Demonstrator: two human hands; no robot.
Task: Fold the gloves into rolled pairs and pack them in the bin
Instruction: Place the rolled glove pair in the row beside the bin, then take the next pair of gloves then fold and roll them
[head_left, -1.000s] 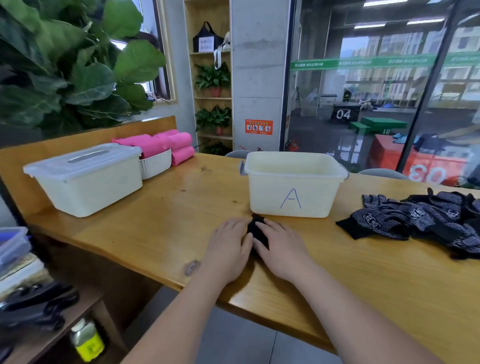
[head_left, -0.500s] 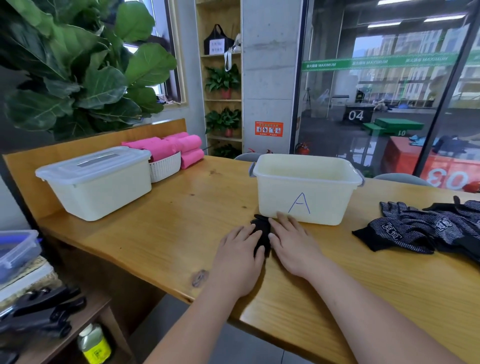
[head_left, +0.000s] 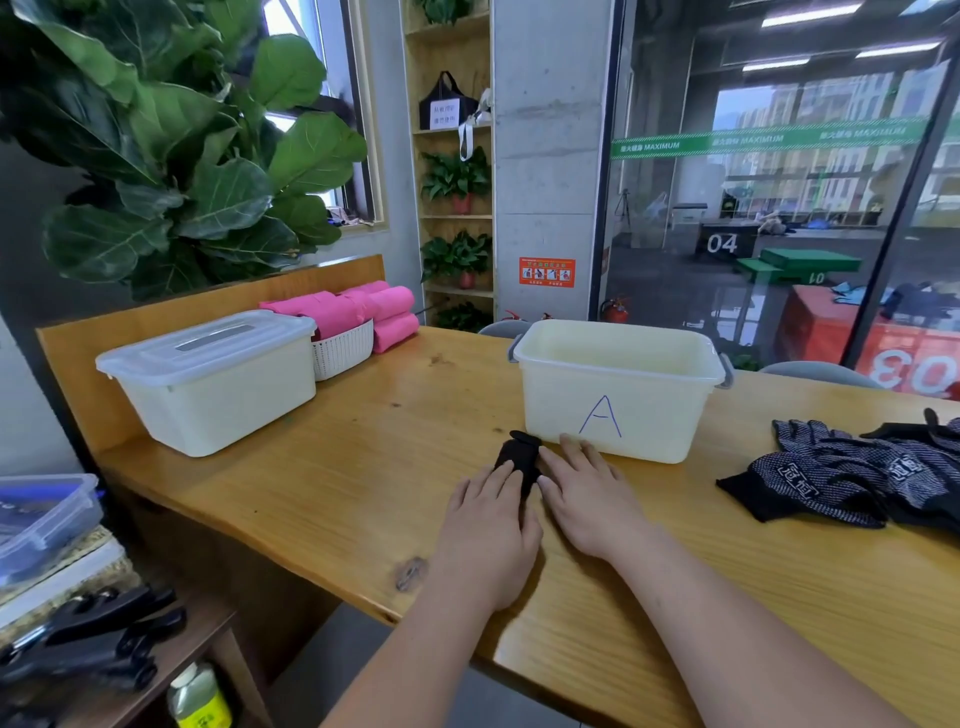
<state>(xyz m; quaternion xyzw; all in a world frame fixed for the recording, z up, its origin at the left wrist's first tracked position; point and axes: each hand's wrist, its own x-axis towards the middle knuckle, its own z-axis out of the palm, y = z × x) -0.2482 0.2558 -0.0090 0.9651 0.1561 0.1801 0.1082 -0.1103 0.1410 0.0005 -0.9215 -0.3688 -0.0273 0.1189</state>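
Left hand (head_left: 488, 530): fingers straight, I'm pressing the black glove roll (head_left: 519, 460), likely so it can't unroll.
Right hand (head_left: 587, 499): fingers straight too, bracing its side.
Roll: on the desk (head_left: 363, 467), just before bin A (head_left: 670, 415).

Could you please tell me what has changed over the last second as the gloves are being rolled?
The left hand and right hand, both flat, have pushed the black glove roll forward toward bin A; more of it now shows past the fingertips. Nothing was gripped or released. The loose gloves and lidded bin stayed put.
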